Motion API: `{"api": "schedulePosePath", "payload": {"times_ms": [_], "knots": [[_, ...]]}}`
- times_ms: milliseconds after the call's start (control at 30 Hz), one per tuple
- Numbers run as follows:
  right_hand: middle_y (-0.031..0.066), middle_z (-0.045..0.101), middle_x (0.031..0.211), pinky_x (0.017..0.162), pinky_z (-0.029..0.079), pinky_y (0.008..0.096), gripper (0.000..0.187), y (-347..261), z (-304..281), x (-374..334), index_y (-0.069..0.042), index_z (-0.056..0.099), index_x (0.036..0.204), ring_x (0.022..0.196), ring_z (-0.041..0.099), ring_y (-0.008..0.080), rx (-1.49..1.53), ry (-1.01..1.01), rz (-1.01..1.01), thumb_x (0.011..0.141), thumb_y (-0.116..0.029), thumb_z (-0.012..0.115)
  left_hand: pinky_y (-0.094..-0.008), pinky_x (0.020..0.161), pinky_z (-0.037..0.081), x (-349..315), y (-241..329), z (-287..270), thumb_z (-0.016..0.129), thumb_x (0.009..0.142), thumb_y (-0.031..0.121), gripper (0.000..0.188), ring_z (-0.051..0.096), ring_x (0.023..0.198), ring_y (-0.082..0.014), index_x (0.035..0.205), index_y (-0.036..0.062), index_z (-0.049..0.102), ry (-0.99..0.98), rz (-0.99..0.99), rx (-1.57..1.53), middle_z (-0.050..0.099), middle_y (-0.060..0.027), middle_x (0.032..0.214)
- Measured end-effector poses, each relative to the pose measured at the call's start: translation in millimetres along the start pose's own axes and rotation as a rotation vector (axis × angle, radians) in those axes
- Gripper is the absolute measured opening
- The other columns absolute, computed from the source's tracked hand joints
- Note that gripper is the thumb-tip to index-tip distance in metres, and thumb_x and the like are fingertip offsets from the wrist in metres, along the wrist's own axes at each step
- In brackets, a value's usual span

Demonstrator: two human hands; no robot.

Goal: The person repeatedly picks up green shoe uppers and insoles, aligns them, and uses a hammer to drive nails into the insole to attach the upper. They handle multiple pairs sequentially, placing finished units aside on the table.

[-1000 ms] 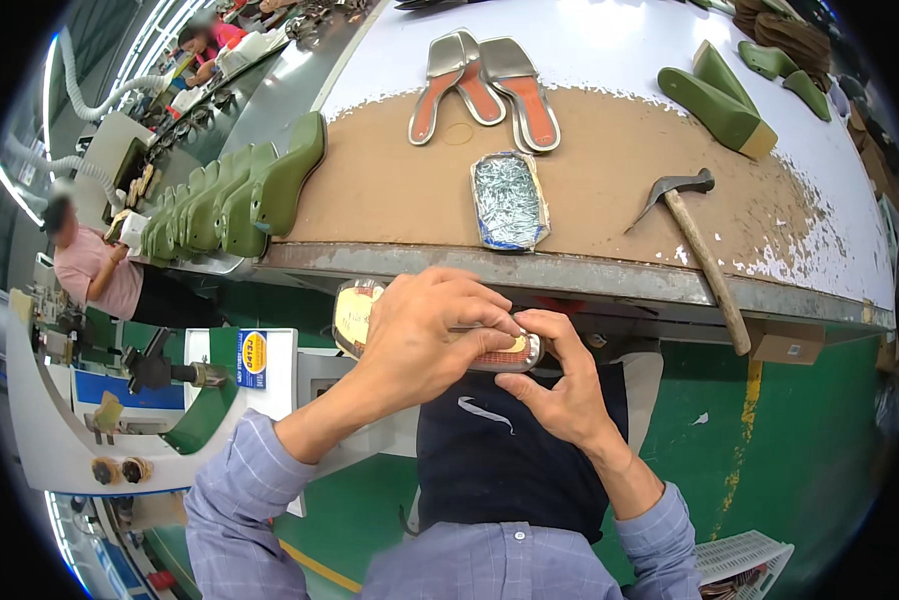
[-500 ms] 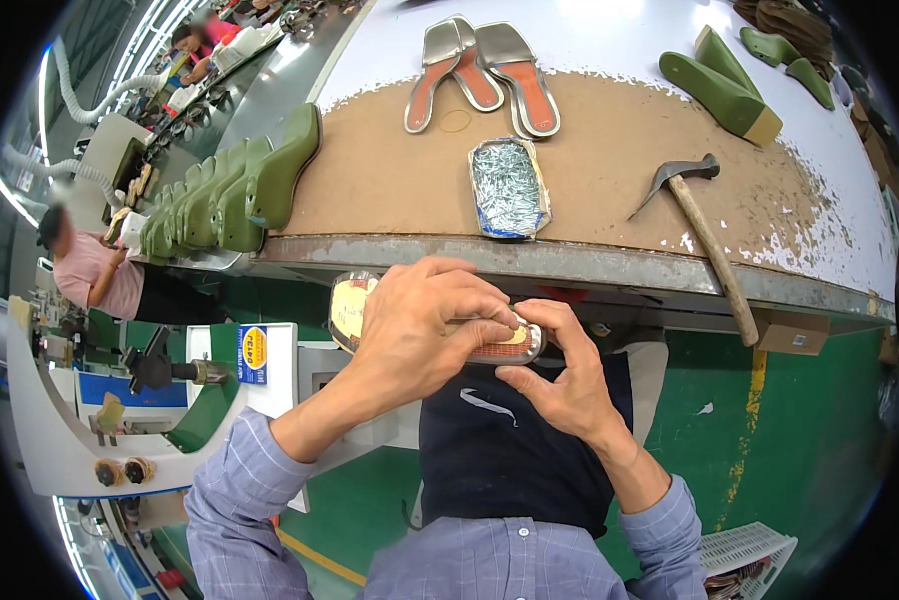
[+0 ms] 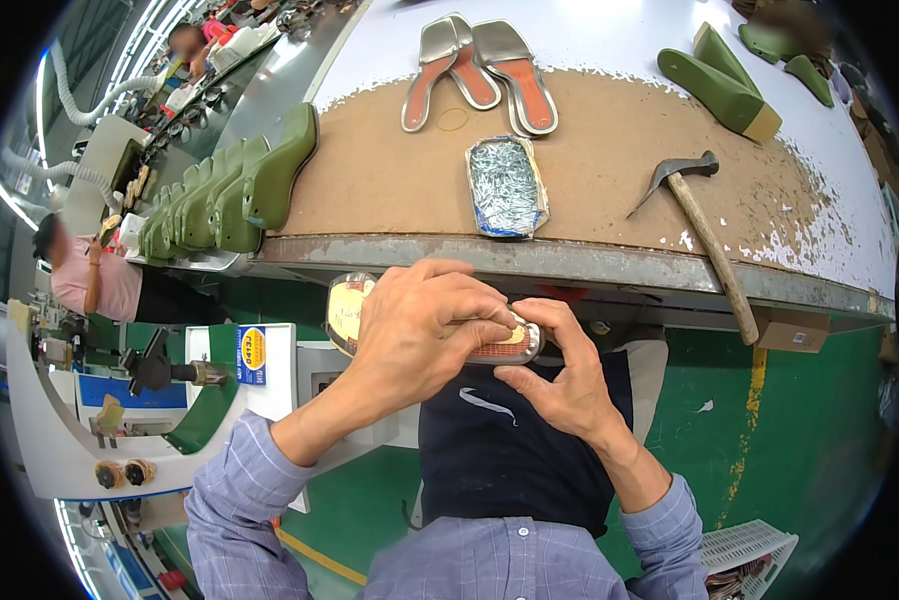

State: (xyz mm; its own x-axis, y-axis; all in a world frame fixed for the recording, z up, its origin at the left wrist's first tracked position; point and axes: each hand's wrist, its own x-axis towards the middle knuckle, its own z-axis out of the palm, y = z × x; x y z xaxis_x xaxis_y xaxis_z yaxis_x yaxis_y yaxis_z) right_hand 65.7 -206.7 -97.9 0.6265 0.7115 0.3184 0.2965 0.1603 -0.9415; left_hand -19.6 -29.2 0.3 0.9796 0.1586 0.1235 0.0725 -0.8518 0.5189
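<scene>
Just off the bench's front edge I hold a shoe (image 3: 347, 310), bottom up, with a cream patch at its left end, a reddish woven-looking middle and a silver rim. My left hand (image 3: 424, 320) lies over its middle, fingers and thumb bent down onto the sole towards the right end. Around that rounded right end, my right hand (image 3: 566, 375) is closed, thumb below and fingers above. The part of the shoe beneath my left palm is hidden. Straight beyond my hands, a tray of small nails (image 3: 507, 190) sits on the brown bench top.
Silver sandals with orange insoles (image 3: 521, 80) lie at the back of the bench (image 3: 389, 190). A hammer (image 3: 704, 230) rests on the right, its handle over the edge. Green shoe lasts (image 3: 281, 170) line the left side; others (image 3: 719, 85) lie far right. A white machine (image 3: 69, 440) stands left.
My hands and the shoe stay nearly in place. At the left, the co-worker in pink has raised an arm with an object in the hand.
</scene>
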Motion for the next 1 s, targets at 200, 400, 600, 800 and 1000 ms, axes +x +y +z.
{"api": "schedulePosePath", "payload": {"times_ms": [200,400,600,800,1000], "knots": [[0.0171,0.062,0.127,0.1,0.051,0.0407,0.064,-0.1,0.2,0.2,-0.004,0.058,0.131,0.118,0.063,0.0336,-0.001,-0.006,0.0,0.074,-0.005,0.088,-0.0409,0.086,0.049,-3.6,0.0,6.2,0.082,0.077,0.012,0.013,0.069,0.106,-0.0291,0.089,0.0147,0.077,0.124,0.173,0.052,0.076,0.0005,0.1],[0.0173,0.062,0.128,0.1,0.051,0.0403,0.066,0.2,1.3,-1.5,-0.004,0.057,0.133,0.118,0.063,0.0338,0.004,-0.001,0.013,0.075,-0.005,0.087,-0.0373,0.072,0.055,-1.8,-2.8,8.2,0.081,0.077,0.01,0.013,0.072,0.091,-0.0257,0.089,0.012,0.076,0.112,0.211,-0.041,0.075,-0.0033,0.098],[0.018,0.061,0.131,0.104,0.05,0.041,0.071,-20.5,-16.1,0.9,-0.004,0.055,0.139,0.122,0.06,0.0353,-0.246,-0.017,-0.049,0.076,-0.011,0.087,-0.0346,0.071,0.055,-4.5,-2.1,9.2,0.079,0.08,0.012,0.008,0.071,0.085,-0.0228,0.088,0.0114,0.078,0.081,0.17,0.007,0.074,-0.0029,0.098],[0.0181,0.06,0.129,0.098,0.044,0.0505,0.052,-4.9,-138.5,14.7,-0.013,0.054,0.144,0.117,0.057,0.0395,-1.343,0.303,-0.041,0.094,-0.019,0.067,-0.0349,0.073,0.057,-5.0,-3.5,8.5,0.08,0.081,0.015,0.009,0.072,0.085,-0.0237,0.089,0.0122,0.079,0.103,0.211,0.012,0.075,-0.0022,0.101],[0.0191,0.061,0.119,0.091,0.05,0.0492,0.05,-11.3,-167.9,33.1,-0.016,0.05,0.147,0.104,0.062,0.0423,-1.278,0.023,0.264,0.099,-0.002,0.054,-0.0359,0.076,0.057,-6.3,-4.1,7.9,0.078,0.083,0.018,0.007,0.072,0.088,-0.0236,0.088,0.0126,0.079,0.101,0.186,0.014,0.076,-0.002,0.101]]}}
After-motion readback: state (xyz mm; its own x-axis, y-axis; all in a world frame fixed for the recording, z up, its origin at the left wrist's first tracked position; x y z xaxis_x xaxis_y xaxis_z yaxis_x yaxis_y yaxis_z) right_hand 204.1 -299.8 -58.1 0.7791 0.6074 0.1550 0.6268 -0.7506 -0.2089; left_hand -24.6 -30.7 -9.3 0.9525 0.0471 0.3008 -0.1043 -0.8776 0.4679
